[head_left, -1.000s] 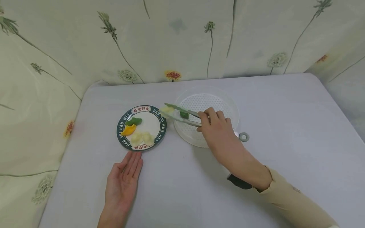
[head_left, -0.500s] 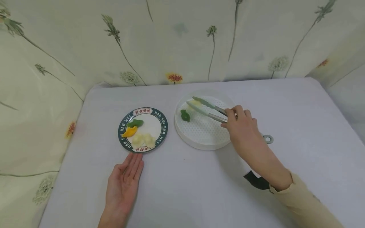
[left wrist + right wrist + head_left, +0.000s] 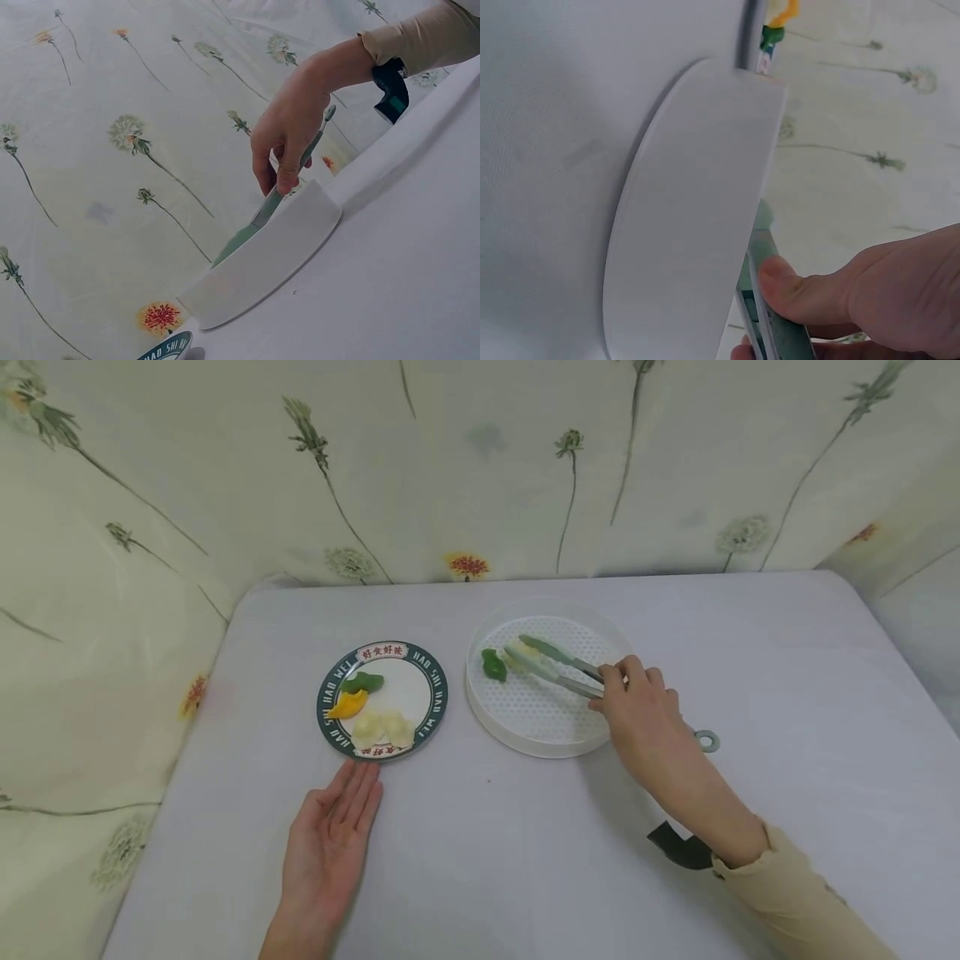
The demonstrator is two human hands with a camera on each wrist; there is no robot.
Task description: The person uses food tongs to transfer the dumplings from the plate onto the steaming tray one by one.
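Note:
My right hand point(image 3: 637, 710) grips green-tipped metal tongs point(image 3: 546, 648) over the white round steamer tray point(image 3: 540, 722) with a perforated floor. A pale yellow piece point(image 3: 515, 660) shows between the tong tips, low inside the tray; I cannot tell whether they still pinch it. Just left of it lies a dark green piece point(image 3: 493, 665), like bell pepper. My left hand point(image 3: 330, 839) lies palm up, fingers straight, fingertips right at the near rim of a green-bordered plate point(image 3: 438, 693). The plate bears a green piece point(image 3: 363, 682), a yellow piece point(image 3: 347, 704) and pale yellow pieces point(image 3: 384, 728).
Both plate and tray stand on a white-covered table point(image 3: 480, 860), the plate left of the tray. Behind the table hangs a flower-printed cloth point(image 3: 510, 468). The tray's raised wall point(image 3: 262, 259) partly hides the tongs in the left wrist view.
My right hand has carried the pale yellow piece in the tongs rightward, from between plate and tray, then lowered it into the tray. The left hand stays by the plate.

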